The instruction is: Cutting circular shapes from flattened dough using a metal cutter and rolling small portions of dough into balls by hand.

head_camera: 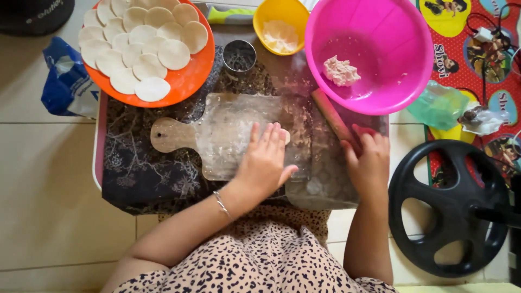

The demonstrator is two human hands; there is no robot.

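My left hand (266, 160) lies flat, fingers together, on a floured wooden board (217, 133), pressing a small piece of dough that barely shows at the fingertips. My right hand (369, 160) is closed on the near end of a wooden rolling pin (331, 114), which slants up toward a pink bowl (380, 92). A lump of dough (341, 71) sits inside that bowl. An orange plate (187, 81) at the upper left holds several round, flat dough discs (144, 46).
A round metal cutter (239, 56) and a yellow bowl (266, 16) with flour stand behind the board. The low table's dark patterned cloth (141, 168) lies underneath. A blue bag (65, 81) lies left, a black wheel-shaped object (450, 209) right, on tiled floor.
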